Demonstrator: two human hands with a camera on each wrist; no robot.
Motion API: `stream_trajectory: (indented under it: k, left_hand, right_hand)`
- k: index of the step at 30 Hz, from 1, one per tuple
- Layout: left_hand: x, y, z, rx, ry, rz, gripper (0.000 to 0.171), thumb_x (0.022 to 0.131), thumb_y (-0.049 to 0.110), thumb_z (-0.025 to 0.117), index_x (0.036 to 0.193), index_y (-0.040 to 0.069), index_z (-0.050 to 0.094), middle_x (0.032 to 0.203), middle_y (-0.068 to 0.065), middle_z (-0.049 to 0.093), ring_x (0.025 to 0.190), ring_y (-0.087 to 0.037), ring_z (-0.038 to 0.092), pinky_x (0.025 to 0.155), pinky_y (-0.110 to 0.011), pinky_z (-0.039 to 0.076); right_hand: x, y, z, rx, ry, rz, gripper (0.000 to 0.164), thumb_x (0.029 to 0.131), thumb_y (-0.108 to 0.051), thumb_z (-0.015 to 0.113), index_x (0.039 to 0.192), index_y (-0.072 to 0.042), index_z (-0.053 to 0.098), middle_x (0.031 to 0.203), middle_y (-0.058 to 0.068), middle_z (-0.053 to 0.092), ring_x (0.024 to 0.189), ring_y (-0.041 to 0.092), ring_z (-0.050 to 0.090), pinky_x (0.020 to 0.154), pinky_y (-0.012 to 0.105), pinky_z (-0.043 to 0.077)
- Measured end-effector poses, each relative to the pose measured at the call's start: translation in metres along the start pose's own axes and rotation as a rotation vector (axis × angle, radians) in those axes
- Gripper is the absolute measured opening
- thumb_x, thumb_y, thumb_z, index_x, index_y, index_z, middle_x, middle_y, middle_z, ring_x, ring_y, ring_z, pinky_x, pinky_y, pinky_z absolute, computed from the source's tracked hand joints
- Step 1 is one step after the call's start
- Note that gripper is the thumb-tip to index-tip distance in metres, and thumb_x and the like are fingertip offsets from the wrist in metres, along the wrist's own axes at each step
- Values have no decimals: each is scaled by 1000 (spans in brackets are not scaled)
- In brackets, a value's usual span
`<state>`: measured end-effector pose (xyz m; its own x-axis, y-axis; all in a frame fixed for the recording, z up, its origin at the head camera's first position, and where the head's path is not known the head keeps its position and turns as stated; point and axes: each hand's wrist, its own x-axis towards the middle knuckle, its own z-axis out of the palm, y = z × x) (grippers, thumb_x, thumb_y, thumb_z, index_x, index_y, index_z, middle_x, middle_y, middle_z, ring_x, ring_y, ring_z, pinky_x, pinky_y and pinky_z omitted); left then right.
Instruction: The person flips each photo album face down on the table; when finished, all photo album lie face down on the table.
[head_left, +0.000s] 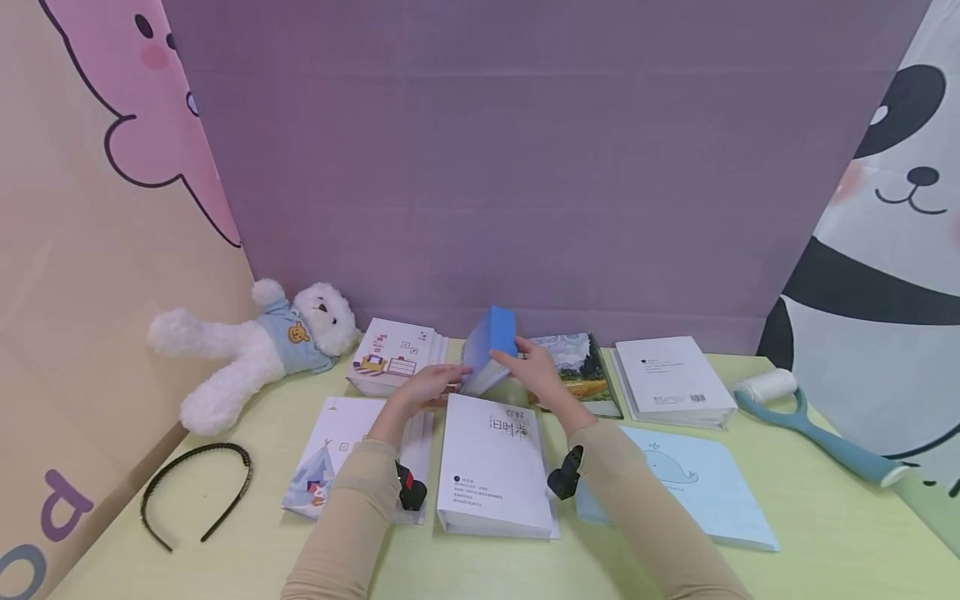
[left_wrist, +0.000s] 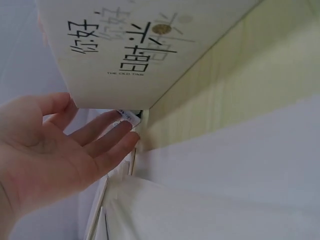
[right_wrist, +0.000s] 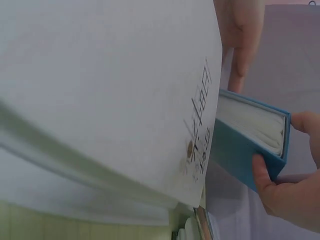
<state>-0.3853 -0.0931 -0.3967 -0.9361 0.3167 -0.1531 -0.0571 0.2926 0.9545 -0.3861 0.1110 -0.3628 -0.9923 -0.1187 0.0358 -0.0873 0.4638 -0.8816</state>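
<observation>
The right hand (head_left: 537, 367) pinches the tilted blue book (head_left: 495, 337) — the left hand (head_left: 427, 385), fingers loosely extended, is at its other side. A white book (head_left: 492, 467) lies on the grip's near side.

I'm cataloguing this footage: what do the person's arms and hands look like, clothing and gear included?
Both hands are ungloved. The sleeves are plain beige. A small black device sits near each sleeve's end; the left one shows a red mark.

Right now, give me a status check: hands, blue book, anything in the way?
Right hand grips blue book, tilted. Left hand beside its other end, fingers extended, contact unclear. White book lies close in front.
</observation>
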Motion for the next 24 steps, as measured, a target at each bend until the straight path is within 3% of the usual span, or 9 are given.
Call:
stream_trajectory:
  k: [5, 9, 11, 13, 15, 17, 19, 24]
  left_hand:
    - [-1, -2, 0, 38, 37, -37, 40, 99, 29, 44, 132, 7, 55, 141, -12, 48, 130, -29, 44, 105, -43, 40]
    - [-1, -3, -1, 55, 56, -50, 40, 100, 29, 43, 130, 6, 55, 140, -13, 49, 127, -26, 47, 104, -40, 42]
    - [-1, -3, -1, 68, 68, -51, 40, 99, 29, 44, 129, 6, 57, 130, -11, 56, 110, -20, 55, 96, -34, 47]
    - [-2, -3, -3, 79, 73, -52, 39, 99, 30, 46, 125, 5, 59, 99, -6, 63, 79, -12, 55, 78, -26, 49]
    - [-3, -2, -4, 90, 69, -46, 38, 99, 30, 46, 123, 4, 60, 69, 2, 52, 56, -8, 40, 61, -21, 40]
    - [-3, -2, -5, 101, 56, -34, 38, 99, 29, 44, 120, 2, 60, 54, 6, 34, 47, -8, 25, 53, -21, 29]
    - [-2, -3, -7, 114, 46, -26, 39, 100, 30, 42, 119, 0, 59, 49, 8, 28, 44, -7, 23, 50, -21, 26]
    - [0, -6, -10, 139, 67, -44, 41, 100, 32, 42, 124, 3, 57, 58, 4, 34, 51, -10, 28, 54, -22, 30]
  right_hand:
    - [1, 7, -5, -73, -23, -12, 70, 92, -34, 58, 145, 2, 30, 149, 21, 32, 136, 35, 33, 108, 47, 35]
    - [1, 11, -7, -103, -28, -2, 65, 92, -33, 58, 143, 1, 35, 149, 21, 33, 137, 36, 31, 109, 48, 34]
    - [2, 13, -7, -115, -32, 2, 63, 93, -33, 57, 142, 0, 37, 149, 21, 32, 138, 36, 29, 109, 49, 33]
    - [2, 14, -7, -114, -36, 4, 62, 93, -34, 57, 141, 0, 38, 149, 20, 31, 139, 36, 26, 109, 50, 32]
    - [2, 16, -7, -110, -45, 3, 61, 93, -33, 57, 141, 0, 39, 149, 20, 31, 139, 36, 26, 109, 50, 32]
    - [2, 17, -8, -105, -50, 5, 60, 93, -33, 57, 141, -1, 40, 149, 20, 32, 139, 36, 27, 109, 50, 33]
    - [2, 18, -8, -109, -56, 3, 59, 93, -33, 57, 140, -1, 41, 148, 19, 34, 137, 36, 29, 108, 50, 34]
    - [3, 24, -8, -155, -87, -15, 56, 95, -34, 54, 139, -2, 43, 145, 20, 40, 132, 36, 39, 101, 49, 41]
